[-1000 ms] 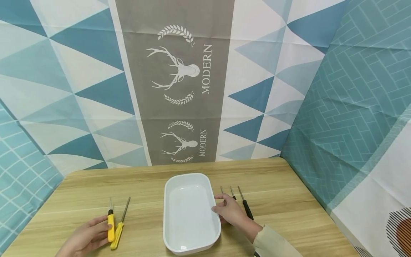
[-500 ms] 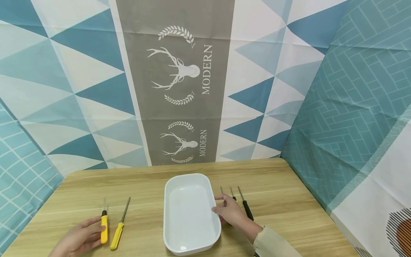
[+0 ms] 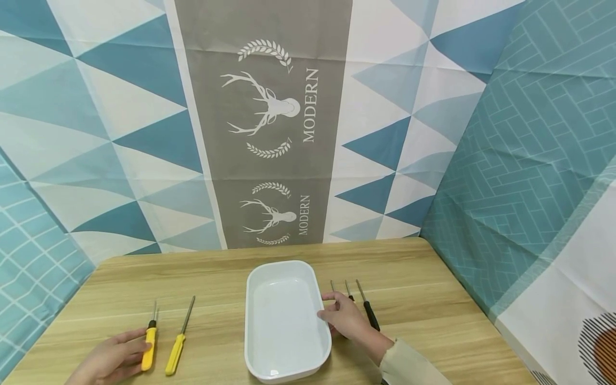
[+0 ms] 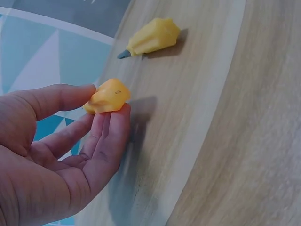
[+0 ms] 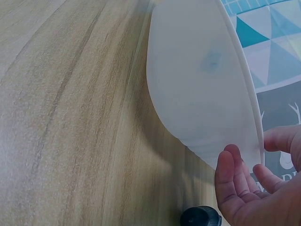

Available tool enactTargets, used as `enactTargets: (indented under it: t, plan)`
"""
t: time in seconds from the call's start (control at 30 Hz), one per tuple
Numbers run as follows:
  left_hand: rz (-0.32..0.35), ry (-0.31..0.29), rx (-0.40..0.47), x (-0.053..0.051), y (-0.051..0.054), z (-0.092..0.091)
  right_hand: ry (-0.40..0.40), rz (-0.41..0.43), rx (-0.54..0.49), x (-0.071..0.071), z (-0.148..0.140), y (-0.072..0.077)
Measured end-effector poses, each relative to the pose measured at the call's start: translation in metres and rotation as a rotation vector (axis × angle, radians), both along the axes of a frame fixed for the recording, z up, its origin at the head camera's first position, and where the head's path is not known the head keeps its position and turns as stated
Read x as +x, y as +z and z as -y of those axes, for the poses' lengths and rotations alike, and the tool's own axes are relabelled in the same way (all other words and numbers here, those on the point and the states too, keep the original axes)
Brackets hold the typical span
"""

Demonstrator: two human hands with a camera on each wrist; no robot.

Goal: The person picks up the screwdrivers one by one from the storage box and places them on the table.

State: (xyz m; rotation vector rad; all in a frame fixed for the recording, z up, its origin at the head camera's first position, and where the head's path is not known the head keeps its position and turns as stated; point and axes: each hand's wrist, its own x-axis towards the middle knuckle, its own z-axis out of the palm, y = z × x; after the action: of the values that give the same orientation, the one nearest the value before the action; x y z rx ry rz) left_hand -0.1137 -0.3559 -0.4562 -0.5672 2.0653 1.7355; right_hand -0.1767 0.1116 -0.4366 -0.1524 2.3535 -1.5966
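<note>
My left hand (image 3: 113, 355) pinches the yellow handle of a screwdriver (image 3: 149, 348) between thumb and fingertips, its shaft pointing to the far side. In the left wrist view the handle's end (image 4: 112, 96) faces the camera, its shadow on the table beside it. A second yellow screwdriver (image 3: 176, 352) lies just to the right of it. At the table's middle stands a white rectangular dish (image 3: 284, 326) with nothing in it. My right hand (image 3: 346, 318) grips the dish's right rim, thumb on one side and fingers against the outer wall (image 5: 197, 70).
Right of the dish lie several dark screwdrivers, one with its black handle (image 3: 370, 314) in plain sight and others partly behind the right hand. A dark handle end (image 5: 201, 216) shows below the fingers. Patterned cloth (image 3: 269, 160) hangs behind the wooden table (image 3: 409, 278).
My left hand has moved left with the pinched screwdriver, widening the gap to the second yellow one, and the screwdriver tilts slightly more. The right hand and the dish have stayed put.
</note>
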Motion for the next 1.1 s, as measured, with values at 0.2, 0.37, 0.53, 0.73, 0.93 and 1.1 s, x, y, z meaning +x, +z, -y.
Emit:
enactTargets:
  t: [0.2,0.37,0.53,0.73,0.93,1.1]
  plan:
    - [0.006,-0.034,-0.072,-0.0011,-0.0009,0.0013,-0.001,0.005,0.005,-0.0003,-0.0001,0.0001]
    - [0.015,-0.067,-0.124,-0.0005,-0.0002,0.0026,-0.002,0.003,0.007,-0.0002,-0.0003,-0.0009]
    - [0.027,-0.073,-0.169,0.0012,0.0002,0.0042,-0.005,-0.008,0.003,0.0007,-0.0002,-0.0006]
    - [0.012,-0.058,-0.175,0.0028,-0.0024,0.0055,-0.004,-0.004,-0.006,0.0014,0.0000,0.0008]
    - [0.006,-0.033,-0.144,0.0029,-0.0026,0.0026,-0.003,-0.006,-0.009,0.0009,0.0004,0.0005]
    - [0.007,-0.034,-0.194,0.0026,-0.0007,0.0006,-0.001,-0.005,-0.008,0.0009,0.0004,0.0006]
